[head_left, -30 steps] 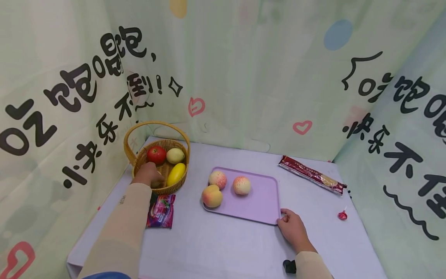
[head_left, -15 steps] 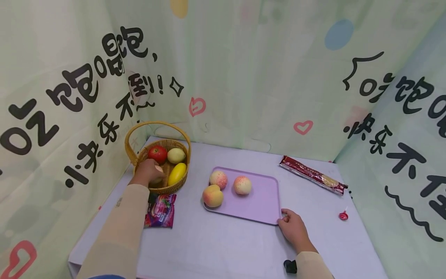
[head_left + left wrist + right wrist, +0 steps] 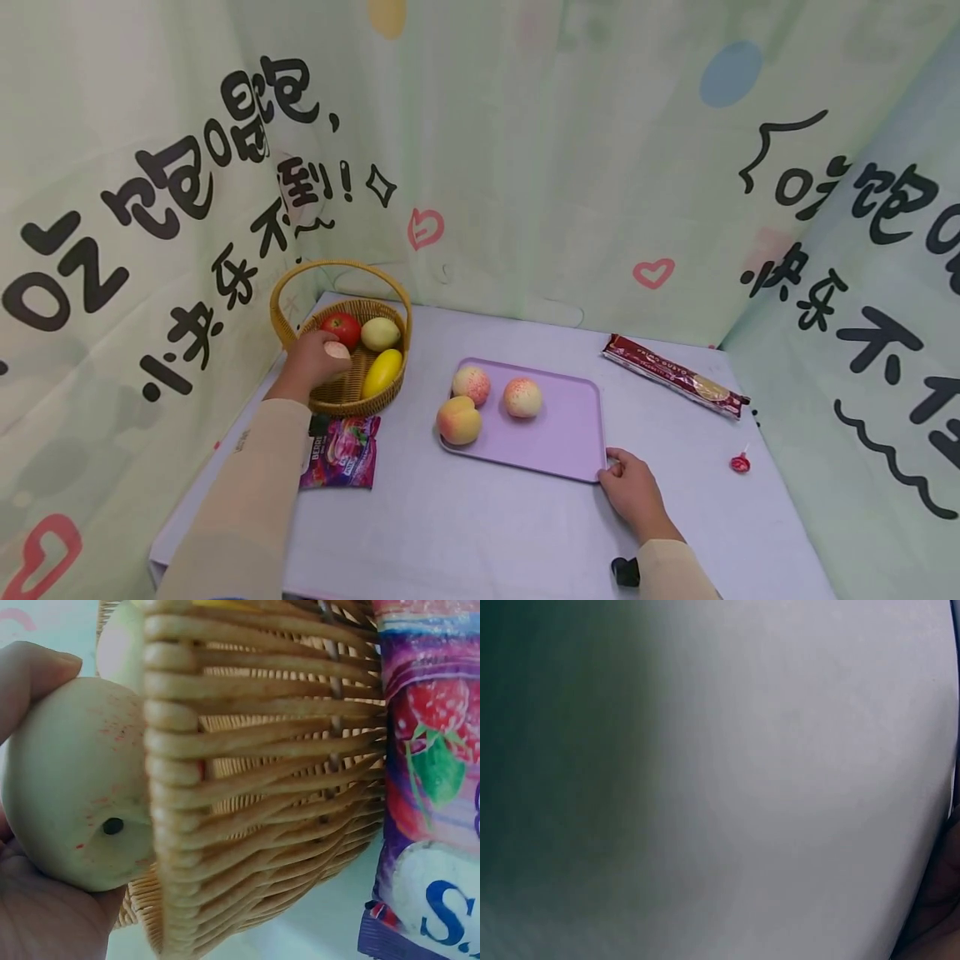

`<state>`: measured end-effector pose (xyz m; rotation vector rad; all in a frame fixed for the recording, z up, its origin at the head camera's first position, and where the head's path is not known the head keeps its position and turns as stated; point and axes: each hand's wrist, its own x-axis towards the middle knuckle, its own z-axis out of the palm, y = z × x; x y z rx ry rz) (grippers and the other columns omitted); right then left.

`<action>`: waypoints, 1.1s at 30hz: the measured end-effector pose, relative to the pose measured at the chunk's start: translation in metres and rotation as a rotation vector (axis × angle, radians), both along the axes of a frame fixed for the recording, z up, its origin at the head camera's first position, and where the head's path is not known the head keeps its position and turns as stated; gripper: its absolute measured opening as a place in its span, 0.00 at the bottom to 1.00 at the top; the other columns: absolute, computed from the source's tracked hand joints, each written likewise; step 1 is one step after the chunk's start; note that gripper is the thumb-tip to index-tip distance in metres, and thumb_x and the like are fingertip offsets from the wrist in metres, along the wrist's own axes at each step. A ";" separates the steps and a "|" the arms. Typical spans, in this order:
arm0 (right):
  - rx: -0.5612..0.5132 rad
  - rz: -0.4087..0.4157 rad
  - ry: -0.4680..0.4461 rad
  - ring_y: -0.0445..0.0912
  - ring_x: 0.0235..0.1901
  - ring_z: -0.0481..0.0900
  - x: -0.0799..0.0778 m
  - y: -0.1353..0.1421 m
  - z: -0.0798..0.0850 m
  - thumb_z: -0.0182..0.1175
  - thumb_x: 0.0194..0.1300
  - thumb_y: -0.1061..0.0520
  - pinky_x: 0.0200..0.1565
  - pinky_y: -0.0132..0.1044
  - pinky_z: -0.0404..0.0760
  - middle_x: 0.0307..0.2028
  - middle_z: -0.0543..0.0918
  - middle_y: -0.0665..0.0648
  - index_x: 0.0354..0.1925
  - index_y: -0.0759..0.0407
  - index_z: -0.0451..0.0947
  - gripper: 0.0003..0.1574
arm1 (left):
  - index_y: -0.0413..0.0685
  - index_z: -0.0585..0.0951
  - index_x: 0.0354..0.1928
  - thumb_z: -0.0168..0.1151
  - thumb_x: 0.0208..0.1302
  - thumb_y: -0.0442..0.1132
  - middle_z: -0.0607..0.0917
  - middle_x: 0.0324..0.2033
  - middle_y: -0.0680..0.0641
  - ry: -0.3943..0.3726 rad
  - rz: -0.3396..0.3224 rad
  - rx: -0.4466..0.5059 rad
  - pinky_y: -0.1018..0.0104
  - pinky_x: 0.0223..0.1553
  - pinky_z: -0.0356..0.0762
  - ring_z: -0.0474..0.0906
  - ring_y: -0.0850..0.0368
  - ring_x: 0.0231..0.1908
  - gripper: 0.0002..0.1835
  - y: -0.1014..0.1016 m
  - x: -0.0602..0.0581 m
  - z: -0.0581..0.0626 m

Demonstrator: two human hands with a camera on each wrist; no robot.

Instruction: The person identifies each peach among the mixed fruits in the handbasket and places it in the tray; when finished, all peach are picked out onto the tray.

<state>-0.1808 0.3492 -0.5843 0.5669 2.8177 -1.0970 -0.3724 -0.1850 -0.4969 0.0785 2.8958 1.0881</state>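
Note:
My left hand (image 3: 306, 367) grips a pale peach (image 3: 79, 787) with red specks, at the near left rim of a wicker basket (image 3: 347, 408). In the left wrist view the peach is right beside the woven wall, with fingers and thumb around it. The basket also holds a red apple-like fruit (image 3: 342, 329), a pale yellow-green fruit (image 3: 380, 333) and a yellow lemon-like fruit (image 3: 382, 373). My right hand (image 3: 633, 493) pinches the near right corner of a purple tray (image 3: 558, 429). On the tray's left half are two speckled peaches (image 3: 522, 397) and a yellow-orange peach (image 3: 459, 420).
A purple berry-print packet (image 3: 345, 454) lies just in front of the basket. At the back right is a long dark-red packet (image 3: 675, 377), with a red lollipop (image 3: 740, 462) nearer. Printed curtains (image 3: 510, 167) enclose the table at the back and sides.
My left hand has risen out of the basket to its left rim, bringing the peach up. More of the berry packet shows now. The right hand stays at the tray corner.

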 end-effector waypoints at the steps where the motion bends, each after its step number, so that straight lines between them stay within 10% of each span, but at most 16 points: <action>1: 0.002 -0.001 -0.005 0.48 0.33 0.72 0.000 0.000 0.000 0.59 0.68 0.55 0.35 0.38 0.69 0.31 0.76 0.55 0.67 0.67 0.72 0.32 | 0.33 0.73 0.66 0.69 0.56 0.45 0.78 0.60 0.30 0.000 0.001 0.009 0.41 0.58 0.76 0.76 0.35 0.54 0.37 0.000 0.000 0.001; 33: 0.010 0.005 -0.010 0.49 0.33 0.72 -0.001 0.000 0.000 0.59 0.68 0.54 0.36 0.39 0.68 0.32 0.76 0.55 0.67 0.66 0.72 0.32 | 0.50 0.78 0.65 0.75 0.56 0.47 0.80 0.60 0.43 0.146 -0.054 0.167 0.49 0.48 0.79 0.76 0.43 0.48 0.34 0.034 0.027 0.046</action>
